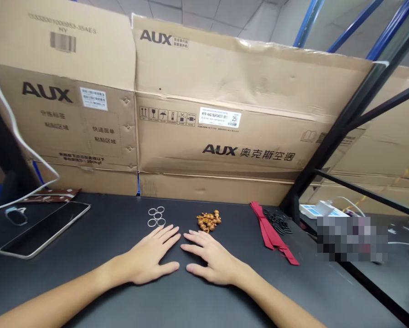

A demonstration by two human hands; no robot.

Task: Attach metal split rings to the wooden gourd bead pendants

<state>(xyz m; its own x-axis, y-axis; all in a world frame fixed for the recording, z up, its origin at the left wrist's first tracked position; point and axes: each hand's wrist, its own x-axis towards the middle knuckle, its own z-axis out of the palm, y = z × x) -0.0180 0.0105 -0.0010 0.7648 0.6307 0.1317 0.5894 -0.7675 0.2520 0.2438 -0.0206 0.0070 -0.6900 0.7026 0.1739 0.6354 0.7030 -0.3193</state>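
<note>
White rings (158, 212) and brown beads (209, 222) lie before AUX cartons (190, 98), left hand (152, 257) and right hand (216, 258) outspread nearby.

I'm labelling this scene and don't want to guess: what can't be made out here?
All in the head view:
Undersides of the left hand and right hand: hidden by the hands themselves.
Forearms: cut off by the lower edge.
Beads: exact count, hidden by overlap.
Black pieces beside the red strip: too small and jumbled to identify.
Pixelated patch, right: its contents are masked.
</note>
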